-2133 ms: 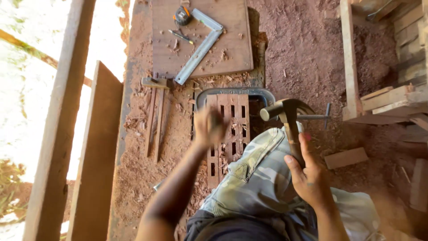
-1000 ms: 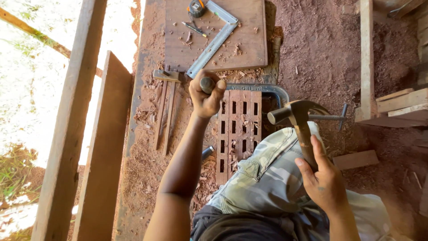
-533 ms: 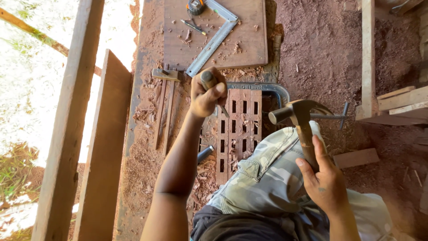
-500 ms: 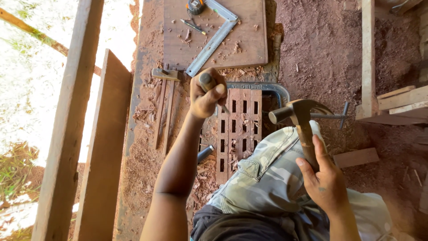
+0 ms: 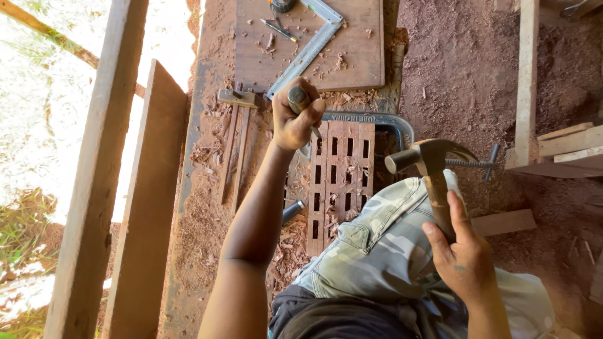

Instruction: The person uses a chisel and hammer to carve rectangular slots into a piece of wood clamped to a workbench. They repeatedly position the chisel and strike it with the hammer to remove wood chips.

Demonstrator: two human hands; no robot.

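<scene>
Our left hand (image 5: 294, 120) has come up along the reddish slatted wooden panel (image 5: 341, 179) and now sits at its far end, fingers closed tight round a round-handled steel chisel (image 5: 298, 99) whose blade angles down onto the panel's top left corner. Since a moment ago the reach has lengthened, so we judge the cutting point has shifted to that end. Our right hand (image 5: 463, 257) grips the wooden shaft of the steel claw hammer (image 5: 427, 158), head raised above our camouflage-trousered knee (image 5: 383, 251), much where it was.

A grey metal clamp (image 5: 377, 120) wraps the panel's far end, close to the chisel. Beyond lie a metal carpenter's square (image 5: 311, 47) on a flat brown board (image 5: 358, 44), wood chips, and a wooden mallet-like tool (image 5: 237, 98) near the bench's left edge.
</scene>
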